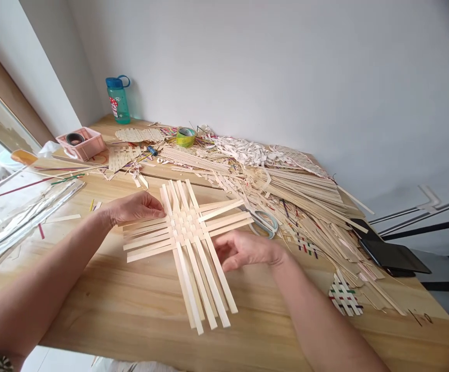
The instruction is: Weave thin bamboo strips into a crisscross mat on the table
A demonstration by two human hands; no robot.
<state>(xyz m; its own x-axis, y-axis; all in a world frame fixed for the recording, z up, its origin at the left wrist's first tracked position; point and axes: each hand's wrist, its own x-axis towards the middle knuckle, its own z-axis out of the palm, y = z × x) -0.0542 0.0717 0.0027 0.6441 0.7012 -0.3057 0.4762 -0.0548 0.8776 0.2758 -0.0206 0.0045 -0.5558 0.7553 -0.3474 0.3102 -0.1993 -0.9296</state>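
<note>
A cross-shaped woven mat of pale flat wood strips [185,227] is in front of me, tight in its middle, with loose strip ends sticking out on all sides. My left hand [141,206] is closed, pinching strips at the mat's upper left. From the lower right, my right hand [243,250] reaches under the mat with curled fingers; its fingertips are partly hidden behind the strips. Just beyond the right-hand strips lie scissors [265,222] with pale grey handles, their blades mostly covered.
Loose strips [302,188] pile up along the back and right. A pink basket [87,147], yellow tape roll [186,137] and blue-green bottle [119,103] stand behind. A small woven piece [345,295] and black phone-like slab [395,256] lie at right.
</note>
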